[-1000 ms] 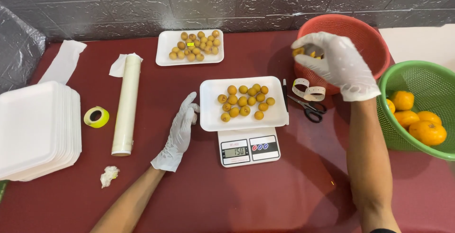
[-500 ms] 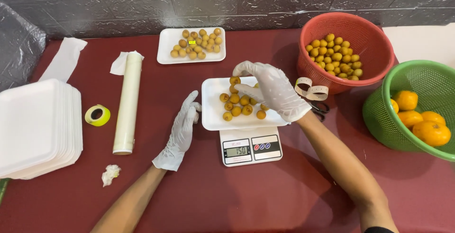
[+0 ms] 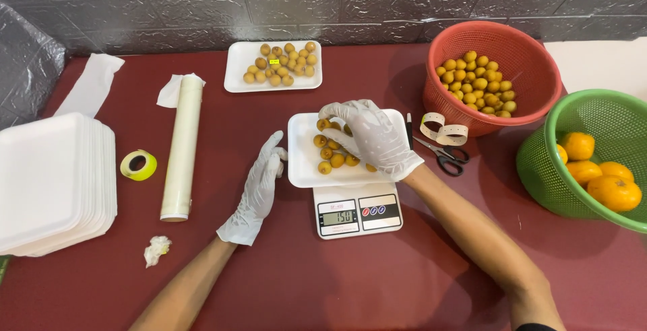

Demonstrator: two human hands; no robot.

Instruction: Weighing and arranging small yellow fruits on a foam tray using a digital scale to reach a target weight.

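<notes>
Brightness: bright and even across the whole frame.
Light source: overhead, slightly from the front; it is not seen itself.
Shadows: soft and short; a dark patch lies on the counter (image 3: pixel 377 284) left of the red basket (image 3: pixel 532 68), and faint ones sit under the forearms.
Glare: mild sheen on the grey wall tiles (image 3: pixel 337 1) at the top and on the foam trays (image 3: pixel 47 176) at the left.
Sharpness: crisp throughout, no motion blur on the hands.
Distortion: slight wide-angle bending at the edges.
</notes>
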